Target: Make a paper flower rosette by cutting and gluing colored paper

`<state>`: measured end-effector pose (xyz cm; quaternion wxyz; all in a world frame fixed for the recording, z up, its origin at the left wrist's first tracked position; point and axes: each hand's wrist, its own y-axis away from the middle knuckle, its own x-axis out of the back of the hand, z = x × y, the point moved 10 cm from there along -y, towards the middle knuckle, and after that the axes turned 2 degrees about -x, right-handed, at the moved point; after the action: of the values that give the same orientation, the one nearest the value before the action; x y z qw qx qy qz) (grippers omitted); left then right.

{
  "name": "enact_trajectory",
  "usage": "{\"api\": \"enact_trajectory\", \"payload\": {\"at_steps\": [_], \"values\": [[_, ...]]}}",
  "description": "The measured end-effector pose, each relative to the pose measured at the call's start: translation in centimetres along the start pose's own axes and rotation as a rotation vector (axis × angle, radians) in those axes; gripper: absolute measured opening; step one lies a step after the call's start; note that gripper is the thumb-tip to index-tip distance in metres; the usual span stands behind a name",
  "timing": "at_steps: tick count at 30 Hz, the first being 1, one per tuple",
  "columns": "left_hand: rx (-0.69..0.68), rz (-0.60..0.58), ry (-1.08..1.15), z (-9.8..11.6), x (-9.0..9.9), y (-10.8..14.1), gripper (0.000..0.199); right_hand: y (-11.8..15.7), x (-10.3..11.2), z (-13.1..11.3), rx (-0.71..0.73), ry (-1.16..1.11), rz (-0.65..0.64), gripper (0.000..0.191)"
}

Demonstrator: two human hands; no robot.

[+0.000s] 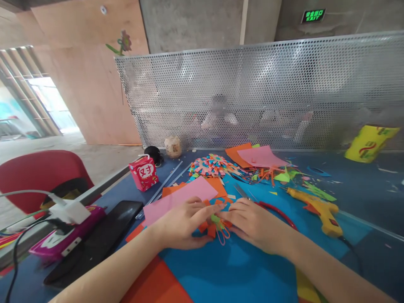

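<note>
Both hands meet over a blue sheet [202,269]. Between them is a small paper flower [212,227] with orange petals, a green middle and thin pink loops at its near side. My left hand [189,221] grips the flower's left side, thumb below and fingers above. From the right, my right hand [249,221] pinches it with bent fingers, which partly hide it. Scissors with red handles [279,210] lie just behind my right hand. A pink sheet [183,200] lies beyond my left hand.
A yellow hot glue gun [318,210] lies at right. Behind are a fringed paper flower pile [210,166], paper scraps [284,174] and a perforated metal screen [252,92]. At left stand a red packet [143,172], a black phone-like slab [104,235] and a purple power strip [69,235].
</note>
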<state>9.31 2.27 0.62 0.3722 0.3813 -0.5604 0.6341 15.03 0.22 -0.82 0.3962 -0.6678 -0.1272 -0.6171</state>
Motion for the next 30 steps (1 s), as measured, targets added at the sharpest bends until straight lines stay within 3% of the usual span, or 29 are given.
{"api": "enact_trajectory", "payload": {"at_steps": [2,4,7,10,14,18,23,30], "values": [[0.029,0.031,0.013,-0.2,0.5,0.0,0.050,0.1,0.3,0.4,-0.038,-0.051,0.030,0.029],[0.078,0.083,0.077,-0.5,1.1,0.2,0.048,0.3,0.7,1.9,-0.174,-0.199,0.087,0.026],[0.193,0.148,0.242,-1.4,1.4,0.6,0.058,1.1,1.2,4.5,-0.436,-0.532,0.210,0.024],[0.309,0.182,0.447,-2.2,0.8,0.8,0.064,1.7,1.5,5.7,-0.591,-0.769,0.308,0.022],[0.496,0.381,0.679,-3.6,1.2,1.4,0.045,2.3,1.4,6.4,-0.755,-0.984,0.387,0.024],[0.705,0.519,0.999,-5.1,0.3,2.3,0.038,2.1,0.4,5.9,-0.786,-1.129,0.350,0.038],[0.907,0.599,1.144,-6.6,-1.1,3.4,0.039,2.0,-1.4,5.4,-0.807,-1.140,0.273,0.044],[0.896,0.521,1.158,-6.4,-1.5,3.1,0.038,2.4,-1.5,5.6,-0.862,-1.098,0.286,0.036]]}}
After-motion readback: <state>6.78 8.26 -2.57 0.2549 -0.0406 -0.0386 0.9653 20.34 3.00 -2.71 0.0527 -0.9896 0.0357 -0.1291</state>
